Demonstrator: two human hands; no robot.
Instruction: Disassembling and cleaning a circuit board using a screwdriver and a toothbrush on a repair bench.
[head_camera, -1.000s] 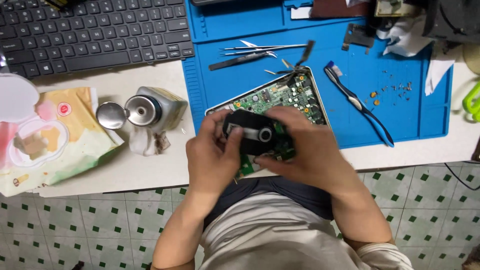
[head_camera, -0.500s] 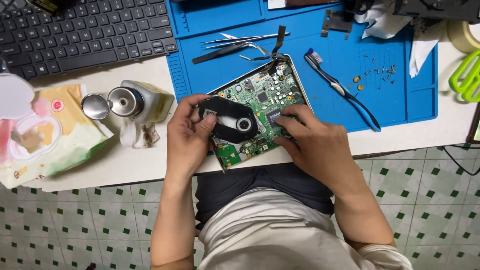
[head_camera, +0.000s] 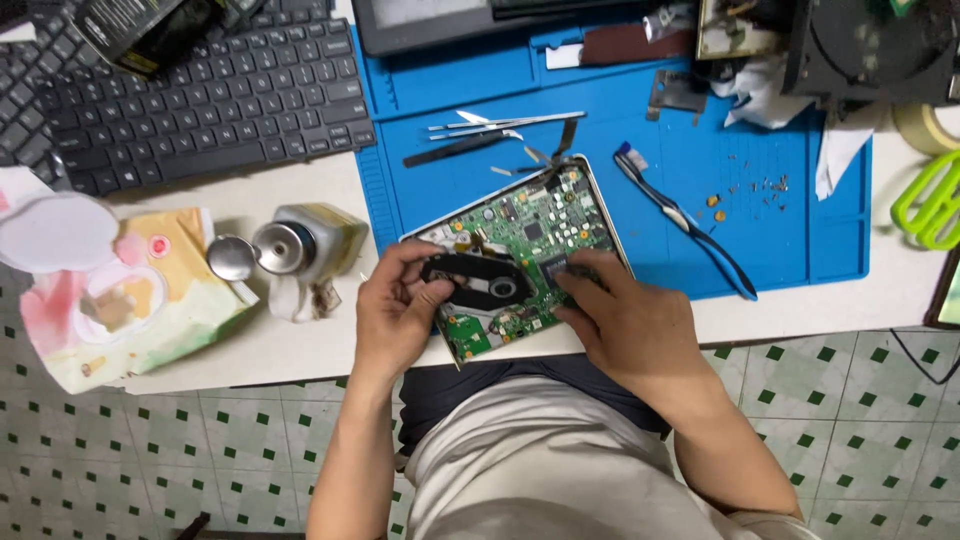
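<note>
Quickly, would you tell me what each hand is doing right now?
Left hand: shut on the black fan.
Right hand: fingers pressed on the green circuit board; grip unclear.
</note>
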